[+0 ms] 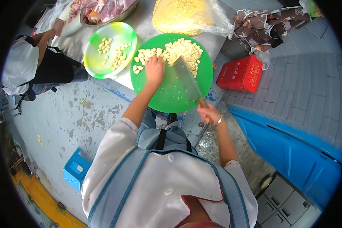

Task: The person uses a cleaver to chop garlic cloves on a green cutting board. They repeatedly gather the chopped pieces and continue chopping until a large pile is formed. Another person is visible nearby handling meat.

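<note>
In my right hand [208,112] is the wooden handle of a broad Chinese cleaver [187,81]. Its blade lies over a round green cutting board [171,98], with the far end at the edge of a heap of chopped garlic [185,51]. My left hand [155,68] rests at whole peeled garlic cloves [148,54] on the board's far left part; its fingertips are partly hidden among them. A few loose cloves [137,68] lie just left of that hand. More cloves sit in a green-and-yellow plastic basin [92,64] to the left of the board.
Behind the board stand a clear bag of yellow crumbs [182,17] and a metal bowl of raw meat [111,21]. At left, a co-worker's hand [55,30] holds a cleaver. A red tin [240,74] is at right; a blue stool [76,168] stands on the floor.
</note>
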The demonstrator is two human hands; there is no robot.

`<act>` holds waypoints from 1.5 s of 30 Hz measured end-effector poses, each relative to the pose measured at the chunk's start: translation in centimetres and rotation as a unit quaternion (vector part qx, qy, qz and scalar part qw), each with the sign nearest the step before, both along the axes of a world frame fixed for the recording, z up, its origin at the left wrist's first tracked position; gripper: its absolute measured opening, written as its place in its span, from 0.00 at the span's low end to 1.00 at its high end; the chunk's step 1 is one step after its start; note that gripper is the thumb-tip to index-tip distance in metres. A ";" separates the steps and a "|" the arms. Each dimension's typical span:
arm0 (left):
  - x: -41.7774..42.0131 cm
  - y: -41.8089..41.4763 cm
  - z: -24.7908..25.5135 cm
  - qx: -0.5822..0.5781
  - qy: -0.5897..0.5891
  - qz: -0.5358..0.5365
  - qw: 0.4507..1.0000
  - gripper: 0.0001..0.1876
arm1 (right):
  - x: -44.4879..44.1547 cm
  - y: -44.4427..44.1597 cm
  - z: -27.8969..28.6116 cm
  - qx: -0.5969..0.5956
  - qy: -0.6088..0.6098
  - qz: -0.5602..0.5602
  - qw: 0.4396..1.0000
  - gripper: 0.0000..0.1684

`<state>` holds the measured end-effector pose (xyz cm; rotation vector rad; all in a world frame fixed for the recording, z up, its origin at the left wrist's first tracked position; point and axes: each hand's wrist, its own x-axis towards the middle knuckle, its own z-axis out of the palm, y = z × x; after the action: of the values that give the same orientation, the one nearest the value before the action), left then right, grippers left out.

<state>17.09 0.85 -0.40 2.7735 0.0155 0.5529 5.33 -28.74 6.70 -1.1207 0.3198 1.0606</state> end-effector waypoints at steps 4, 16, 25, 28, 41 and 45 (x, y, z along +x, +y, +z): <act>0.0 0.2 -1.5 0.038 -0.012 -0.010 0.999 0.06 | -0.4 0.4 5.8 -0.022 -0.113 -0.043 0.992 0.11; -14.3 -2.2 1.8 -0.184 0.066 -0.038 0.980 0.14 | -9.2 5.7 4.1 -0.424 -0.419 -0.046 0.801 0.18; -20.2 1.7 -0.4 -0.247 0.075 0.092 0.962 0.12 | -13.8 7.0 -8.2 -0.491 -0.420 0.106 0.756 0.29; -17.7 -1.9 2.9 -0.275 0.026 0.037 0.960 0.26 | -10.7 6.5 -0.3 -0.069 -0.045 -0.026 0.996 0.31; -8.5 3.0 -0.8 -0.166 -0.068 0.133 0.975 0.24 | -10.6 2.8 0.7 0.320 0.158 -0.006 0.934 0.21; -7.4 7.4 -1.4 -0.102 0.010 0.156 0.982 0.16 | -5.2 2.6 -3.8 0.090 0.088 0.093 0.988 0.20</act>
<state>9.69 8.28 -1.79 2.5875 0.4901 0.5632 0.13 -26.13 2.86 -0.9093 0.2548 1.3316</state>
